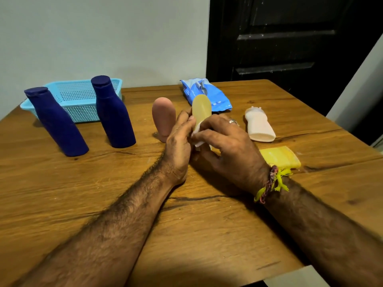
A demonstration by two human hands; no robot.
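amber plastic, translucent: a small yellow bottle (201, 108) held upright just above the table, near its middle, between both hands. left hand (179, 146) curls round the bottle's lower body from the side, a steadying grip, likely so it does not twist under rubbing. right hand (226, 146) pinches a white wipe (198, 139) against the bottle's near face, fingers bent over it. reads as wiping the bottle down. rounded top end stands free of the hands; lower end hidden behind fingers. both forearms lie on the wooden table (186, 235), probably for support. just behind the hands, an opened blue wipes pack (207, 94), flap up, within easy reach, presumably the wipe's source. just left of the left hand a pink bottle (163, 117) stands on its cap. to the right a white bottle (259, 127) lies on its side, and a yellow cloth (279, 157) lies by the right wrist. well apart on the left, a dark blue bottle (56, 123) and a second dark blue bottle (113, 112) stand before a light blue basket (78, 96) at the table's far corner. my guess: basket is the collecting place, though nothing shows in it from here.
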